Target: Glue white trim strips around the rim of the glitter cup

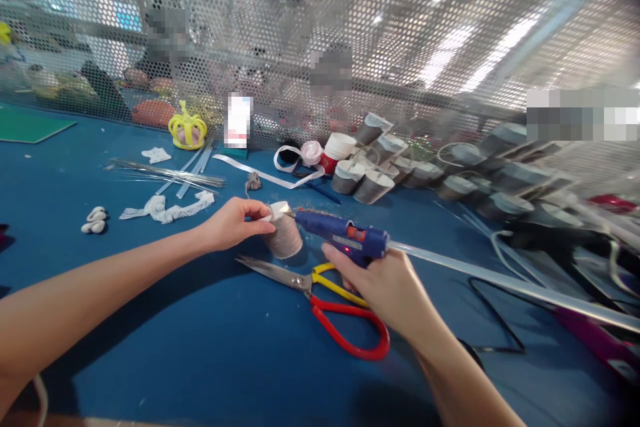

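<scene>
My left hand (246,221) pinches the upper left edge of a small grey-wrapped cup (284,239), where a bit of white material shows between the fingertips. The cup leans on the blue table. In my right hand (383,283) is a blue hot glue gun (345,235), its nozzle at the cup's rim. A long clear glue stick (480,283) runs out of the gun's back. Below the cup and partly under my right hand lies a pair of scissors (300,280) with one red and one yellow handle, blades slightly apart.
Several grey wrapped cups (373,187) stand and lie at the back right. White ribbon (260,173), thin wires (170,173), white lace (167,208), pebble-like pieces (95,220) and a yellow crown-shaped piece (187,130) lie further left. A perforated metal screen (280,27) closes off the back.
</scene>
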Demonstrator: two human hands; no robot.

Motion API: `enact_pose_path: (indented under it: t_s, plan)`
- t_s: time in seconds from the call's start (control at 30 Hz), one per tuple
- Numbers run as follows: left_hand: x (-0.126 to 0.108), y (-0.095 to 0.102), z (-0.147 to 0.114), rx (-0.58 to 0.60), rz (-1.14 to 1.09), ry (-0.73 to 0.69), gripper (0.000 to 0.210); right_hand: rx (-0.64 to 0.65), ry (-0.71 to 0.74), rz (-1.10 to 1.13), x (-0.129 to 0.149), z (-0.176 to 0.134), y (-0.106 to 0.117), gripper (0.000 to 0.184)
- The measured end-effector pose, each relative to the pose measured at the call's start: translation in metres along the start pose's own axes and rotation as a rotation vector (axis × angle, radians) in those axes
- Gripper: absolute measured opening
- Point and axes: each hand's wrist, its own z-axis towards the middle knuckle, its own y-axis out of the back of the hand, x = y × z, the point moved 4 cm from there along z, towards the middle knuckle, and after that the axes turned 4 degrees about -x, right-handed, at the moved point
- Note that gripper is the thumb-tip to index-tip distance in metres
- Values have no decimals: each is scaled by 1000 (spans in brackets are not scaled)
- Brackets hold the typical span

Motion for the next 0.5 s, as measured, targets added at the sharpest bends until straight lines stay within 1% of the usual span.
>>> enact_pose_path:
  t_s: [0.1, 0.23, 0.4, 0.5]
  plan:
    - [0, 0, 0, -2, 2, 7, 14, -12, -4, -9, 1, 0, 1, 24]
    - [0, -1, 0, 7, 1, -4, 15, -6, 43, 6, 6, 0, 2, 18]
    - [1, 0, 1, -2, -2, 9, 14, -8, -49, -14, 0, -1, -1, 23]
    - [1, -1, 1, 13, 3, 5, 14, 24, -21, 10, 0, -2, -3, 22]
